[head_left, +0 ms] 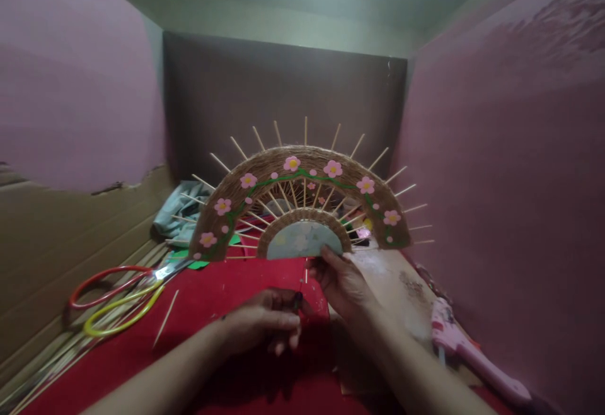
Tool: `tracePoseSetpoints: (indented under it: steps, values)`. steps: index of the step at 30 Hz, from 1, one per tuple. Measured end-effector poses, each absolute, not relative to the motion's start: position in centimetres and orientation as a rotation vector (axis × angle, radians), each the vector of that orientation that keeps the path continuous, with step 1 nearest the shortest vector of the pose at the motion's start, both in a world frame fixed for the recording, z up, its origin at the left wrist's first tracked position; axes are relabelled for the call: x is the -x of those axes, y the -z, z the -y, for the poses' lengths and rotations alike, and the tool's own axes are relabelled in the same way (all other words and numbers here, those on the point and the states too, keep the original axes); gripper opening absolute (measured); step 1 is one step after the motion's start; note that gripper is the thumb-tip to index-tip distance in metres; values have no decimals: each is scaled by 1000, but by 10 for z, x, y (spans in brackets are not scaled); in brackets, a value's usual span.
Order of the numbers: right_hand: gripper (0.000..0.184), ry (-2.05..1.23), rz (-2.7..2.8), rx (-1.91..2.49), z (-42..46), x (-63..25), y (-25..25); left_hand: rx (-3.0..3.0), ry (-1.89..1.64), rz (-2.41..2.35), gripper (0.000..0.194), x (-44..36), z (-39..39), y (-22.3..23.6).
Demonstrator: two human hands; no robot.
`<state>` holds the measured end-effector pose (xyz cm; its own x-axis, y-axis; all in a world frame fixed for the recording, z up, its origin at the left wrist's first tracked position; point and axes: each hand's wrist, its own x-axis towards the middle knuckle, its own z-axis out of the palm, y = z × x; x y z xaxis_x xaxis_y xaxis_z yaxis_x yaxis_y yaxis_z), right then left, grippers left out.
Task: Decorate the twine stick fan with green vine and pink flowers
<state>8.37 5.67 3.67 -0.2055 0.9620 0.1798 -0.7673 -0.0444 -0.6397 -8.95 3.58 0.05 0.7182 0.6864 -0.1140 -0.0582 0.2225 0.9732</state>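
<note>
A half-round fan (253,166) stands upright ahead of me, its brown fibre band carrying pink flowers and a green vine. Thin wooden sticks radiate past the band, and a pale blue half-disc (302,238) fills the centre. My right hand (343,276) grips the fan at its lower edge, a finger against the half-disc. A short pale stick (307,271) points down beside those fingers. Lower and to the left, my left hand (265,320) is closed, fingers curled together around a small dark thing (298,302) too blurred to name.
Scissors (118,282) with red and yellow handles lie at the left, near a loose stick (166,318) on the red cloth (208,358). A pink glue gun (472,352) rests at the right. Light blue fabric (177,213) is bunched behind. Pink walls and cardboard (38,245) flank the space.
</note>
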Motion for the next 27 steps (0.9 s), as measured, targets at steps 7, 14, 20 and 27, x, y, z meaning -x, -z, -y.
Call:
tracePoseSetpoints:
  steps: [7, 14, 20, 27]
  values:
    - [21, -1628, 729, 323, -60, -76, -43, -1316, -430, -631, 26, 91, -32, -3]
    - [21, -1638, 712, 328, -56, -76, -30, -1455, -369, -793, 20, 92, -31, -13]
    - [23, -1657, 713, 347, -53, -79, -28, -1479, -640, -964, 27, 84, -32, -15]
    - [26, -1680, 741, 376, -46, -74, -27, -1342, -1159, -1057, 31, 82, -24, -19]
